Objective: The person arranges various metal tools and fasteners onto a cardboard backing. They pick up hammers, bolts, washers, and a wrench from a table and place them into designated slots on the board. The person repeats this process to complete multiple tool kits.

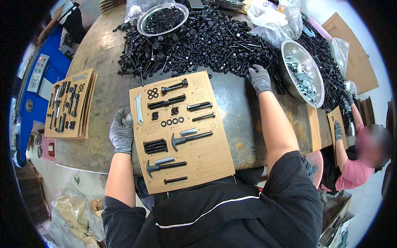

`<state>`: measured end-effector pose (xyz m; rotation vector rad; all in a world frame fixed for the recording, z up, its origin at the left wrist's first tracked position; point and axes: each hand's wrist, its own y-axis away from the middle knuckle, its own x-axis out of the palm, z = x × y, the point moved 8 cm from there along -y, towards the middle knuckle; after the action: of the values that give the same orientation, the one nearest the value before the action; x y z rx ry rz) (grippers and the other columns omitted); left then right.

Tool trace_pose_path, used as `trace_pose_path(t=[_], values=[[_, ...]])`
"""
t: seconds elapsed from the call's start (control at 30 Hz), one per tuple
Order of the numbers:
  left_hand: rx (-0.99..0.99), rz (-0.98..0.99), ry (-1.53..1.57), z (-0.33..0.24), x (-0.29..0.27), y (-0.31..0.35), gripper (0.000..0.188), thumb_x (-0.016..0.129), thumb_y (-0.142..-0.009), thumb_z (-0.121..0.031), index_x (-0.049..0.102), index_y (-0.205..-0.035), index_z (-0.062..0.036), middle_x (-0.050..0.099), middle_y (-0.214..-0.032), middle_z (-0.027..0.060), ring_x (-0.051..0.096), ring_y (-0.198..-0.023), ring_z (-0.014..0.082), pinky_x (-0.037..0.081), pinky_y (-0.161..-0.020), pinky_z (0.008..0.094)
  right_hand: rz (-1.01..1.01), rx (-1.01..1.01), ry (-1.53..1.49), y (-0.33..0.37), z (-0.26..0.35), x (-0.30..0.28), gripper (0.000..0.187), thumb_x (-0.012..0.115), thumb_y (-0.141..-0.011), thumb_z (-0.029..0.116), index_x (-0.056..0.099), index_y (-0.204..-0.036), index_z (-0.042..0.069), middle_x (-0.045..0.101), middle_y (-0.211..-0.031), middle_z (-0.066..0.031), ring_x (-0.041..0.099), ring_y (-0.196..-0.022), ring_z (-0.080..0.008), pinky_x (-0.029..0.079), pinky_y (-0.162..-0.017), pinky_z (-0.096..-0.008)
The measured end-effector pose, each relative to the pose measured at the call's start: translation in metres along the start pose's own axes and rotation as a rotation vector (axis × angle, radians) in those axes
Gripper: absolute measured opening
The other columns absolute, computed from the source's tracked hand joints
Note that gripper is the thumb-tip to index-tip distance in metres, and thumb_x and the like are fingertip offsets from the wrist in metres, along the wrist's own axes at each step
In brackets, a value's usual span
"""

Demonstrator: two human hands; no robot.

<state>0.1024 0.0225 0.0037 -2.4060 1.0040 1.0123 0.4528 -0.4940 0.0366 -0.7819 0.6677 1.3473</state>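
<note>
Grey-gloved right hand [259, 78] digs curled fingertips into the black bolt heap [215, 41], best pinching one piece cleanly, while the left hand [121, 131], fingers loosely together, steadies the cardboard sheet [215, 140] just beside them.

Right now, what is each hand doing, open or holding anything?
Left hand: open, gloved, resting flat at the left edge of the cardboard sheet, holding nothing.
Right hand: fingers curled into the pile of black parts; whether it grips any cannot be told.
</note>
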Motion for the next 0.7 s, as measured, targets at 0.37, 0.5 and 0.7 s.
trace_pose_path(t=[0.37, 0.5, 0.7], values=[[-0.001, -0.015, -0.112, -0.009, -0.001, 0.001, 0.042, 0.066, -0.089, -0.029, 0.058, -0.124, -0.0072, 0.069, -0.104, 0.0139, 0.066, -0.086, 0.024, 0.051, -0.08, 0.0355, 0.17, 0.268, 0.288, -0.03, 0.027, -0.001, 0.065, 0.077, -0.073, 0.047, 0.062, -0.121, 0.004, 0.06, -0.127, -0.0178, 0.059, -0.117, -0.0312, 0.048, -0.098, -0.0414], [-0.008, 0.005, -0.179, -0.019, -0.009, 0.007, 0.042, 0.066, -0.088, -0.03, 0.059, -0.123, -0.0064, 0.069, -0.106, 0.0153, 0.067, -0.09, 0.0264, 0.051, -0.082, 0.0369, 0.143, 0.258, 0.256, -0.011, 0.048, -0.002, 0.057, 0.072, -0.078, 0.047, 0.065, -0.116, 0.004, 0.062, -0.121, -0.0205, 0.061, -0.111, -0.0349, 0.048, -0.095, -0.0439], [0.057, -0.03, -0.208, -0.017, -0.001, 0.003, 0.045, 0.064, -0.089, -0.036, 0.058, -0.123, -0.0072, 0.068, -0.092, 0.0132, 0.065, -0.08, 0.0256, 0.051, -0.076, 0.0386, 0.113, 0.291, 0.184, -0.016, 0.01, -0.002, 0.052, 0.063, -0.081, 0.049, 0.068, -0.11, 0.007, 0.063, -0.119, -0.0199, 0.062, -0.11, -0.034, 0.049, -0.093, -0.0448]])
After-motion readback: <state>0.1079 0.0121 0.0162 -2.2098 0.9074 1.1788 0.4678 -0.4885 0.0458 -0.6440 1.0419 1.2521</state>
